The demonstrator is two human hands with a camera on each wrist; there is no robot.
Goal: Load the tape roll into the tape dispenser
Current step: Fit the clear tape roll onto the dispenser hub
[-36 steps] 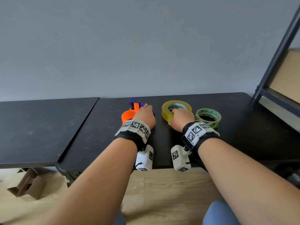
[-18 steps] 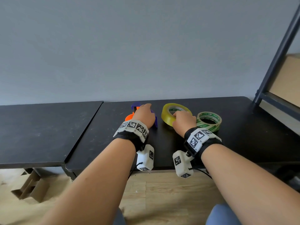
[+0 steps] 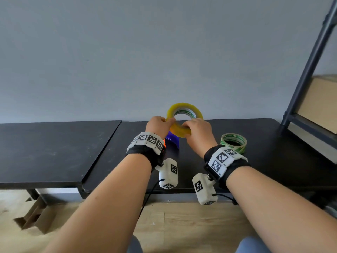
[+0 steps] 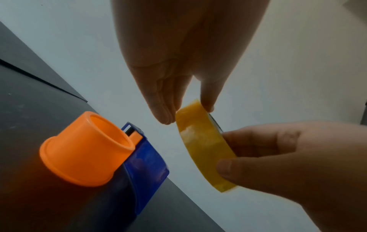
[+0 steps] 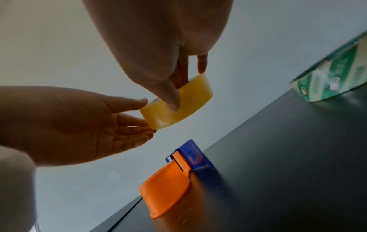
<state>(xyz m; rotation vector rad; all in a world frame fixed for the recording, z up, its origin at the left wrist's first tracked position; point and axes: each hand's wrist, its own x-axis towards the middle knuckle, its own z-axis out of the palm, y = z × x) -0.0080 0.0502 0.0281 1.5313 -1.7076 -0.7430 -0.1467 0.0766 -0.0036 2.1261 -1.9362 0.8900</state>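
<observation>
A yellow tape roll is held in the air above a black table, lifted clear of the surface and tilted so that its open centre faces the head camera. The roll is gripped by the right hand, with the thumb pressed on the outer band and the fingers curled through the middle, as shown in the right wrist view. At the roll's other edge the left hand is placed with fingers nearly straight and close together, the fingertips touching the outer band and the thumb on the roll's edge; a light steadying touch rather than a grasp is suggested. The tape dispenser, orange hub and blue body, lies on the table just below the hands and is touched by neither. A second roll with green print is left on the table to the right, near the right wrist. The picking-up is judged done; the roll has not yet been fitted over the orange hub, and the threading of the tape end is also left to do.
</observation>
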